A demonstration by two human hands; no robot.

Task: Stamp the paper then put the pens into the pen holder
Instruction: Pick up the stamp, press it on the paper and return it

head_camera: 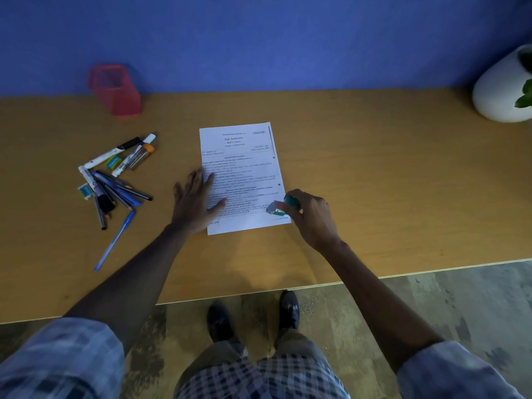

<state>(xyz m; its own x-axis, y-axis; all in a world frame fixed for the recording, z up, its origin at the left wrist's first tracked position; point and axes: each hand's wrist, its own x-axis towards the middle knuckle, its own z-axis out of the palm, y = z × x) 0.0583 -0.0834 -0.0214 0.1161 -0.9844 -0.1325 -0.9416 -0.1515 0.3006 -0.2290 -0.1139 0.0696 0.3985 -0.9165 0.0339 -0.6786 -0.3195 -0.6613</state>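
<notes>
A printed sheet of paper lies in the middle of the wooden desk. My left hand rests flat on the paper's left edge with fingers spread. At the paper's lower right corner, my right hand grips a teal stamp, tilted with its pale end low over the sheet. A pile of several pens and markers lies to the left of the paper, one blue pen apart from it. A red mesh pen holder stands at the back left against the wall.
A white rounded plant pot with green leaves stands at the desk's back right. A blue wall runs behind the desk. The desk's front edge is close to my legs, and my shoes show on the floor below.
</notes>
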